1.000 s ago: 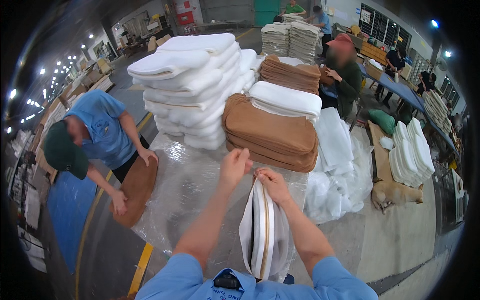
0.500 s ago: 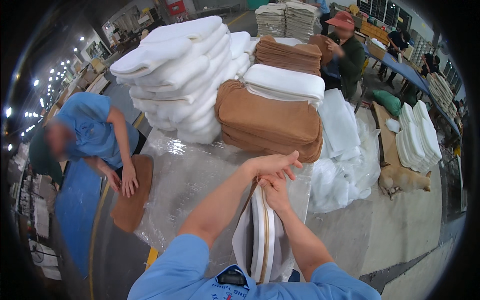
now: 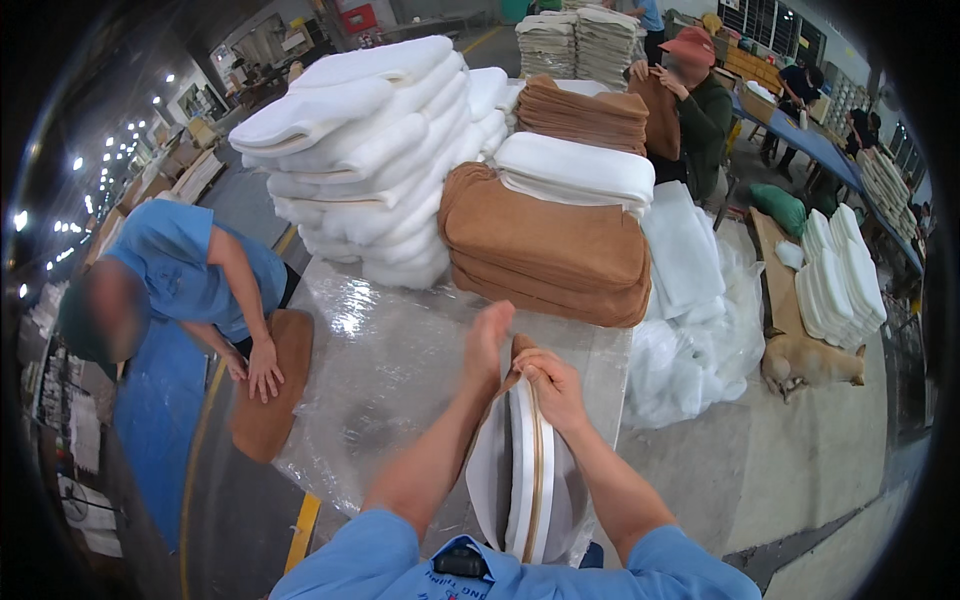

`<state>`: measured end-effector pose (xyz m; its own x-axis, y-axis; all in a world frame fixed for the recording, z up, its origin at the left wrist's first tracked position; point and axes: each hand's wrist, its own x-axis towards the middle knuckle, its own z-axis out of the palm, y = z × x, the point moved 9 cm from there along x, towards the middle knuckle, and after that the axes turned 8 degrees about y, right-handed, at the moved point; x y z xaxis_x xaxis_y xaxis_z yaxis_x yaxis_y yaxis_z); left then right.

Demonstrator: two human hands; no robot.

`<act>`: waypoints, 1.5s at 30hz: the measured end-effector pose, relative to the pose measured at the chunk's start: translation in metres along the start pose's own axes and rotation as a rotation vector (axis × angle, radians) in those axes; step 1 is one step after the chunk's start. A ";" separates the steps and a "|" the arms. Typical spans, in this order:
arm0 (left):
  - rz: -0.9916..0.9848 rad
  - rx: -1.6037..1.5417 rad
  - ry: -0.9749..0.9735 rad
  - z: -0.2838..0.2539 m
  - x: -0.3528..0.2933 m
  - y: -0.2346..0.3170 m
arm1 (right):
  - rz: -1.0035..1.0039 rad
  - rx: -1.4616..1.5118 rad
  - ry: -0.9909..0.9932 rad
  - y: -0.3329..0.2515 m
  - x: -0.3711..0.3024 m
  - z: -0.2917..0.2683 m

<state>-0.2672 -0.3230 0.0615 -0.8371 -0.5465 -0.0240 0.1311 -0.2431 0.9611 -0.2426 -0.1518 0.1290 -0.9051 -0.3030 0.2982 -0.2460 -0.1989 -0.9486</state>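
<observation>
While I stand by the table, this is what I see.

Thing in hand: a white foam pad (image 3: 520,470) with a thin brown cover edge (image 3: 537,450) running down it. It stands on its edge, close to the person's chest, at about 6 o'clock.

Right hand (image 3: 552,388): it is pinched shut on the top of the brown cover edge, right at the pad's top end.

Left hand (image 3: 487,340): it is open and flat, fingers up, just beside the right hand at 11 o'clock from it. I cannot tell if it touches the cover.

How it will feel: I think the pad is light and squishy, and the cover is soft cloth. The top rim looks like the best place to grab.

Around: a table wrapped in shiny clear plastic (image 3: 390,370), brown cushion stacks (image 3: 545,245) at 12 o'clock, white foam stacks (image 3: 375,150) at 11 o'clock. Another worker (image 3: 190,280) at 9 o'clock presses a brown cushion (image 3: 270,390).
</observation>
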 end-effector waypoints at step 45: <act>0.348 -0.151 -0.303 0.106 -0.201 0.236 | -0.301 -0.309 0.108 -0.235 -0.006 0.003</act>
<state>-0.1249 -0.1856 0.3227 -0.8438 -0.3636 0.3948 0.4879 -0.2130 0.8465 -0.1783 -0.1060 0.3504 -0.8043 -0.1714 0.5690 -0.5814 0.0292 -0.8131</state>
